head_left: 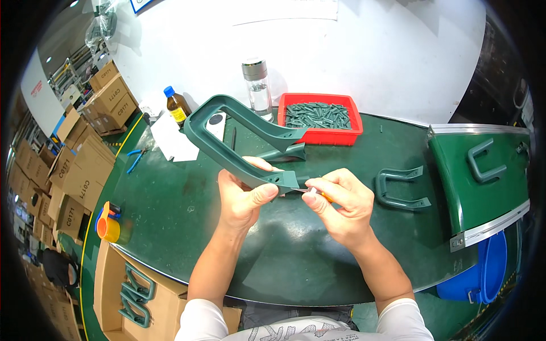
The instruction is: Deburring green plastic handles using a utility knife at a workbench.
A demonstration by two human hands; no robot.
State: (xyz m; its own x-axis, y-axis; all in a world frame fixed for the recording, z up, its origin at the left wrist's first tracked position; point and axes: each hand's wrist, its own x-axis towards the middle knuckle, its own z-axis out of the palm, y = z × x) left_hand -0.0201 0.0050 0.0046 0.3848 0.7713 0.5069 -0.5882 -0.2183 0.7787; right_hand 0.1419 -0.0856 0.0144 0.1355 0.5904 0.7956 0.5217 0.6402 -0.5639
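Note:
My left hand (pixel 242 196) is closed around the lower arm of a dark green U-shaped plastic handle (pixel 213 142), which is raised above the table with its bend up and to the left. In my right hand (pixel 347 210), thumb and fingers pinch a small thin-bladed tool with an orange part (pixel 326 196). Its narrow tip meets the flared end of the handle, close to two small holes. Most of the tool is hidden by my fingers. Behind the held handle, another green piece (pixel 291 152) lies on the table, partly covered.
On the green table (pixel 318 273) stand a red tray (pixel 357 135) of small green parts, a glass bottle (pixel 260 96) and a brown bottle (pixel 177 108). Blue pliers (pixel 135 159) lie left. Another U-shaped handle (pixel 382 190) lies right, beside a green conveyor (pixel 495 204). A carton (pixel 105 284) holds more handles.

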